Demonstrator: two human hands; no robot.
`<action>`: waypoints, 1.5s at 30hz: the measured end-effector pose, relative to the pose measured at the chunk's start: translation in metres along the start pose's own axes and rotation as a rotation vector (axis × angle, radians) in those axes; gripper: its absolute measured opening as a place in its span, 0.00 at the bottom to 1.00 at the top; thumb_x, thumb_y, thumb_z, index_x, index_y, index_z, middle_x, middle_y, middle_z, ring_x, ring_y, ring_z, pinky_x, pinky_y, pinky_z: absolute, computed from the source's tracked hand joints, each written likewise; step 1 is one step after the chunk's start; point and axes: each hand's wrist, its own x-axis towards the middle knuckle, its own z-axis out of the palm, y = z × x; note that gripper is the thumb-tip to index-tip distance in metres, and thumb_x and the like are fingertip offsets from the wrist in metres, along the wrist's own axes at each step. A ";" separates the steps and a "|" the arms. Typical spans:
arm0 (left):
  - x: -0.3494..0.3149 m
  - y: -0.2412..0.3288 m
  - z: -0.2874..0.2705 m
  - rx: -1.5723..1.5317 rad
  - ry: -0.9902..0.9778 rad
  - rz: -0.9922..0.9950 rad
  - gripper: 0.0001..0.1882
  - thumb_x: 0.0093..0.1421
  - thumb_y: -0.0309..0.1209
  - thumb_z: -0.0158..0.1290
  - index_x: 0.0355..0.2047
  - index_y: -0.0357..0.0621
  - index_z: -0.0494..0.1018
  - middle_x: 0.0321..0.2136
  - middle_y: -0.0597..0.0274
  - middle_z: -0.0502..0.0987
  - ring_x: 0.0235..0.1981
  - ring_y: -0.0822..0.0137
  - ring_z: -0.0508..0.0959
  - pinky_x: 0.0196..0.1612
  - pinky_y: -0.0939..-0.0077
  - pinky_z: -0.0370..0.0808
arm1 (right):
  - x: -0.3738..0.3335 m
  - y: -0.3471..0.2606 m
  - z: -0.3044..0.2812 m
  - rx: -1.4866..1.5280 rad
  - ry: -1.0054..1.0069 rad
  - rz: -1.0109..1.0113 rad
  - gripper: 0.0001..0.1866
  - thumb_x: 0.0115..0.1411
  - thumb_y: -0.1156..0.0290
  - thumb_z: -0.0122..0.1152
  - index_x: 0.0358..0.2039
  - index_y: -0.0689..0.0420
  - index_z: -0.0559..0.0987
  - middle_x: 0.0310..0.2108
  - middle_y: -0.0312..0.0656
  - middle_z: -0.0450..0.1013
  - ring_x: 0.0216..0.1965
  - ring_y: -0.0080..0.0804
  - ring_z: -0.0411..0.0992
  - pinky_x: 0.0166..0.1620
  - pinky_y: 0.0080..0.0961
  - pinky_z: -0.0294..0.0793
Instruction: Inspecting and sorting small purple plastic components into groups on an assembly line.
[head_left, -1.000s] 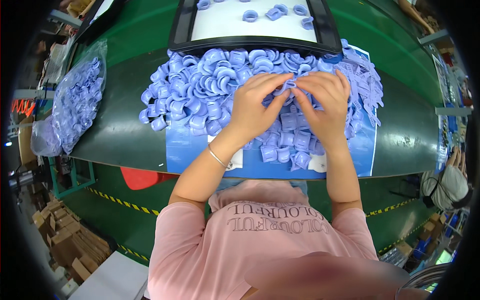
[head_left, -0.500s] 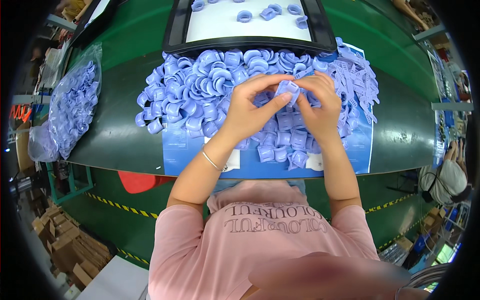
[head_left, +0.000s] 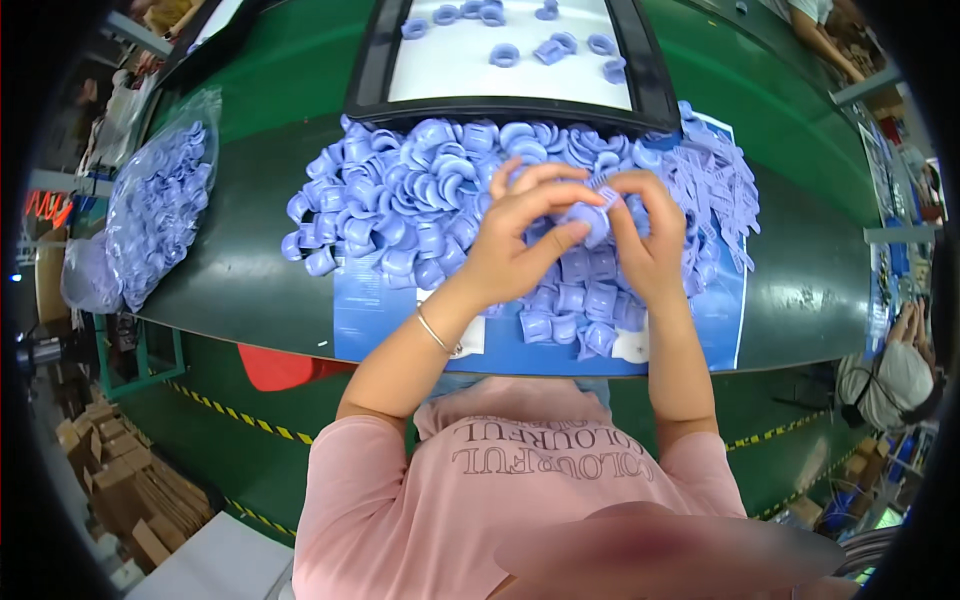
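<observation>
A curved lavender plastic piece (head_left: 592,222) is held over the near part of the pile. My left hand (head_left: 520,235) is closed on it with thumb and index finger, its other fingers bent above. My right hand (head_left: 652,232) pinches a small slotted lavender strip (head_left: 608,196) against the piece's upper right side; the fingers partly hide where they meet. Around and beyond my hands lies a heap of like curved pieces (head_left: 410,185). Flat slotted strips (head_left: 722,185) are piled to the right of my right hand.
A black-rimmed tray (head_left: 520,112) with several lavender rings on its white bottom stands beyond the heap. At the left lies a clear bag (head_left: 160,205) full of lavender parts. A blue sheet (head_left: 400,325) covers the table's near middle. A red stool (head_left: 280,366) stands below the edge.
The piece between my hands has been turned, so its slotted face no longer points up. My left fingers have spread apart, and the slotted strip now shows at my right fingertips. The view has shifted slightly.
</observation>
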 end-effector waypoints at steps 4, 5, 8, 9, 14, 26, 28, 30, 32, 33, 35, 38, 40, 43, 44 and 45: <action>-0.001 0.004 -0.001 0.164 0.085 0.098 0.07 0.58 0.31 0.54 0.37 0.53 0.78 0.43 0.67 0.77 0.51 0.66 0.73 0.63 0.50 0.36 | 0.000 0.008 0.007 0.590 -0.153 0.142 0.12 0.63 0.68 0.51 0.41 0.63 0.73 0.44 0.46 0.72 0.46 0.35 0.71 0.52 0.30 0.67; -0.001 0.005 -0.003 0.243 0.092 0.122 0.07 0.57 0.30 0.54 0.37 0.53 0.78 0.40 0.68 0.79 0.53 0.64 0.72 0.63 0.49 0.36 | -0.001 0.007 0.011 0.919 -0.150 0.251 0.13 0.65 0.66 0.51 0.43 0.63 0.73 0.45 0.45 0.72 0.46 0.34 0.72 0.51 0.32 0.69; 0.004 -0.002 -0.001 0.326 0.017 0.157 0.07 0.55 0.28 0.55 0.35 0.54 0.77 0.37 0.71 0.80 0.56 0.63 0.69 0.62 0.47 0.35 | -0.002 0.008 0.003 0.843 -0.190 0.261 0.11 0.65 0.69 0.51 0.44 0.62 0.71 0.47 0.50 0.71 0.49 0.34 0.70 0.54 0.28 0.67; 0.005 -0.002 0.000 0.377 -0.030 0.197 0.08 0.54 0.27 0.56 0.35 0.54 0.77 0.37 0.71 0.80 0.56 0.63 0.69 0.62 0.46 0.35 | -0.002 0.007 0.003 0.730 -0.179 0.268 0.10 0.64 0.71 0.53 0.43 0.61 0.70 0.47 0.50 0.71 0.48 0.33 0.71 0.52 0.28 0.68; 0.002 0.002 0.003 0.256 0.059 0.108 0.09 0.54 0.26 0.56 0.35 0.53 0.76 0.39 0.70 0.79 0.57 0.60 0.69 0.62 0.45 0.34 | -0.002 0.003 0.009 0.625 -0.107 0.216 0.04 0.62 0.78 0.53 0.38 0.61 0.70 0.46 0.50 0.72 0.47 0.32 0.71 0.51 0.27 0.70; 0.002 -0.007 0.004 -0.380 0.132 -0.171 0.33 0.62 0.28 0.53 0.62 0.35 0.50 0.34 0.61 0.81 0.57 0.58 0.70 0.66 0.55 0.46 | -0.005 -0.003 0.011 0.052 -0.040 -0.262 0.08 0.55 0.87 0.56 0.34 0.61 0.72 0.39 0.50 0.77 0.44 0.42 0.76 0.47 0.32 0.75; 0.002 -0.007 0.005 -0.411 0.146 -0.181 0.34 0.61 0.28 0.54 0.63 0.34 0.50 0.32 0.63 0.81 0.56 0.59 0.71 0.66 0.54 0.45 | -0.005 -0.003 0.010 0.058 -0.048 -0.259 0.08 0.55 0.87 0.56 0.34 0.61 0.73 0.39 0.50 0.77 0.44 0.42 0.76 0.48 0.32 0.75; 0.001 -0.011 0.005 -0.318 0.107 -0.156 0.36 0.60 0.25 0.54 0.64 0.34 0.47 0.30 0.64 0.82 0.56 0.60 0.72 0.66 0.53 0.45 | -0.004 -0.001 0.011 0.080 -0.031 -0.251 0.08 0.54 0.87 0.56 0.34 0.61 0.73 0.38 0.49 0.78 0.43 0.42 0.77 0.48 0.32 0.75; 0.002 -0.009 0.007 -0.318 0.108 -0.146 0.36 0.60 0.24 0.54 0.63 0.33 0.48 0.31 0.63 0.81 0.55 0.60 0.73 0.66 0.54 0.47 | -0.005 0.000 0.011 0.104 -0.015 -0.239 0.08 0.54 0.87 0.56 0.33 0.62 0.73 0.38 0.49 0.78 0.42 0.41 0.77 0.47 0.32 0.75; 0.001 -0.008 0.007 -0.318 0.110 -0.136 0.35 0.59 0.23 0.54 0.63 0.33 0.50 0.32 0.63 0.81 0.54 0.61 0.73 0.65 0.54 0.49 | -0.005 -0.001 0.011 0.095 -0.005 -0.210 0.08 0.54 0.87 0.57 0.33 0.62 0.74 0.37 0.48 0.78 0.41 0.40 0.77 0.46 0.31 0.75; 0.001 -0.006 0.005 -0.216 0.107 -0.113 0.33 0.59 0.22 0.54 0.62 0.32 0.52 0.33 0.62 0.81 0.54 0.61 0.74 0.64 0.57 0.52 | -0.004 -0.003 0.010 0.086 0.006 -0.179 0.07 0.54 0.86 0.58 0.33 0.62 0.74 0.36 0.47 0.78 0.40 0.39 0.77 0.45 0.30 0.75; 0.000 -0.006 0.007 -0.130 0.130 -0.073 0.31 0.58 0.22 0.54 0.60 0.32 0.56 0.35 0.61 0.81 0.53 0.61 0.74 0.62 0.61 0.57 | -0.002 -0.005 0.009 -0.009 0.016 -0.168 0.06 0.53 0.84 0.61 0.32 0.62 0.75 0.34 0.45 0.77 0.37 0.36 0.76 0.41 0.28 0.75; -0.001 -0.006 0.006 -0.145 0.155 -0.058 0.30 0.58 0.22 0.54 0.60 0.32 0.58 0.36 0.60 0.81 0.52 0.62 0.75 0.61 0.63 0.59 | -0.002 -0.004 0.010 -0.050 0.015 -0.178 0.06 0.53 0.81 0.63 0.32 0.61 0.76 0.33 0.44 0.77 0.35 0.35 0.76 0.39 0.26 0.74; 0.000 -0.004 0.003 -0.037 0.058 -0.067 0.31 0.57 0.21 0.55 0.61 0.33 0.58 0.35 0.61 0.81 0.52 0.63 0.74 0.61 0.64 0.60 | -0.002 -0.003 0.011 -0.058 0.030 -0.149 0.06 0.52 0.81 0.63 0.31 0.61 0.76 0.32 0.43 0.76 0.35 0.35 0.75 0.39 0.26 0.73; -0.001 -0.003 0.003 -0.025 0.040 -0.043 0.32 0.57 0.21 0.55 0.61 0.33 0.57 0.35 0.61 0.81 0.53 0.63 0.74 0.61 0.65 0.60 | -0.003 -0.003 0.011 -0.057 0.029 -0.146 0.06 0.52 0.81 0.63 0.31 0.61 0.76 0.32 0.43 0.76 0.35 0.35 0.75 0.39 0.26 0.73; -0.001 -0.002 0.004 -0.014 0.021 -0.020 0.33 0.57 0.21 0.55 0.62 0.34 0.57 0.34 0.62 0.81 0.53 0.64 0.74 0.60 0.65 0.61 | -0.002 -0.004 0.011 -0.059 0.030 -0.168 0.05 0.52 0.81 0.63 0.30 0.61 0.77 0.31 0.43 0.76 0.34 0.35 0.75 0.38 0.26 0.73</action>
